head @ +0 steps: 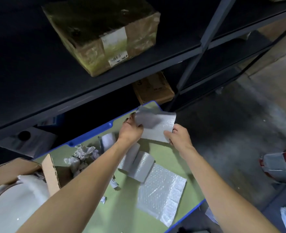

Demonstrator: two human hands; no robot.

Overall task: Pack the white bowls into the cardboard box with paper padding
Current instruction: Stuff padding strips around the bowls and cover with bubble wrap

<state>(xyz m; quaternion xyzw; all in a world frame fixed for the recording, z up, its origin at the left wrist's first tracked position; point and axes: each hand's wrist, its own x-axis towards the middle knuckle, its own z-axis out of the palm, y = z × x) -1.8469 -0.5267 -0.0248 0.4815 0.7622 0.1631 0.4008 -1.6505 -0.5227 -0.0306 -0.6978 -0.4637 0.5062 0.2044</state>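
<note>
**Sheet held far out; box lying back and left**

Head view. Both hands are holding one pale sheet (pixel 157 126) above the far end of the table (pixel 165 153). The left hand (pixel 130 130) is pinching its far-left edge and the right hand (pixel 179 138) its near-right corner, fingers curled onto it. The sheet's long axis is running hand to hand, across the view.

The box (pixel 50 172) is sitting open at the near-left, with a white bowl (pixel 16 207) showing inside. Crumpled paper (pixel 83 155) is lying just beside the box, between it and the grip.

Judgement: the sheet is going to have to travel back and left, toward the person. The left hand is nearer the box, so it is probably leading.
</note>
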